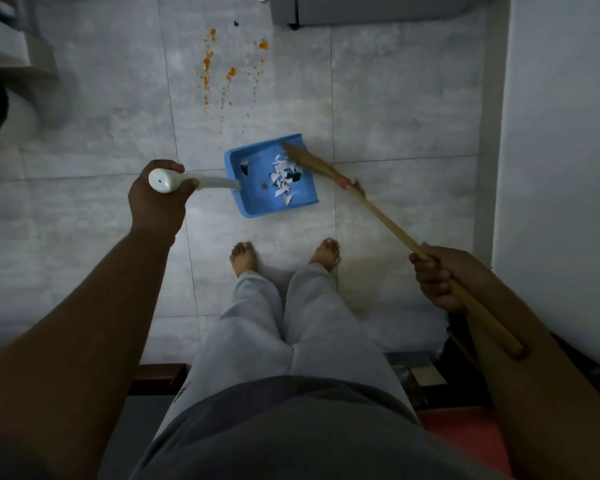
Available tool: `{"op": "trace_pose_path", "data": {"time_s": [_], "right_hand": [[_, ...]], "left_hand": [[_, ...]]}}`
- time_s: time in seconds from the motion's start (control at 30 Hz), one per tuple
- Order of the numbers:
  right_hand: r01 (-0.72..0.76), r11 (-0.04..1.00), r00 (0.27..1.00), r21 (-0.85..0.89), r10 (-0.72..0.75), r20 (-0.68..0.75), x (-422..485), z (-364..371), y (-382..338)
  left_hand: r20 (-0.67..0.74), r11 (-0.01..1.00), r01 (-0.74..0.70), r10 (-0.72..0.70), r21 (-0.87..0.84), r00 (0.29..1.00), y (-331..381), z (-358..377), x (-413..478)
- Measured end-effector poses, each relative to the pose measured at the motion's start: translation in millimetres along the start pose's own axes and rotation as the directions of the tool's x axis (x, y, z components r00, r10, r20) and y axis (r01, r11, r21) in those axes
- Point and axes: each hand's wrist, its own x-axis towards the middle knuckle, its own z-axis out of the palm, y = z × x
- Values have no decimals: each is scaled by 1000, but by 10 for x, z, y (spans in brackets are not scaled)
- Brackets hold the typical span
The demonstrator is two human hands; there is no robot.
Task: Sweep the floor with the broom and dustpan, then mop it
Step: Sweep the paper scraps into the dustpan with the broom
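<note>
a person stands barefoot on a grey tiled floor, seen from above, with the left hand clenched around the white handle of a blue dustpan and the right hand wrapped around the wooden shaft of a broom. the dustpan sits near the middle of the floor, just ahead of the feet, its tray holding a small heap of torn white paper scraps and a few dark bits. the broom head rests over the tray's far right rim, bristles touching the heap. beyond the pan, toward the far edge of the floor, a trail of orange splatter is not yet cleaned; that looks like work for the mop, which is not in view. the paper is light and likely to flutter or slide out if the pan tips, so the tray probably wants keeping level or tilted back, gripped high on its handle as now. the plastic pan should be stiff and light; the broom is long and rigid, best steered from mid-shaft, its bristles soft enough to flex against the tray.
</note>
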Motion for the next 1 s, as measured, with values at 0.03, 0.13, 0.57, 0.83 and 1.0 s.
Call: {"op": "trace_pose_path", "data": {"time_s": [0.03, 0.13, 0.57, 0.83, 1.0], "right_hand": [[10, 1000, 1000, -7, -10, 5, -76, 0, 53], [86, 996, 995, -34, -87, -38, -300, 13, 160], [68, 998, 987, 1, -67, -148, 130, 689, 483], [-11, 998, 1000, -61, 10, -21, -123, 911, 1048], [87, 990, 992, -114, -97, -83, -313, 773, 850]], "left_hand": [[-1, 1000, 11, -11, -2, 1000, -22, -20, 3], [17, 999, 23, -22, -30, 1000, -92, -103, 44], [1, 988, 113, -114, -106, 993, -565, -858, -14], [-17, 992, 92, -94, -87, 995, -819, -1044, -107], [-27, 991, 106, -109, -87, 994, -861, -1179, -94]]}}
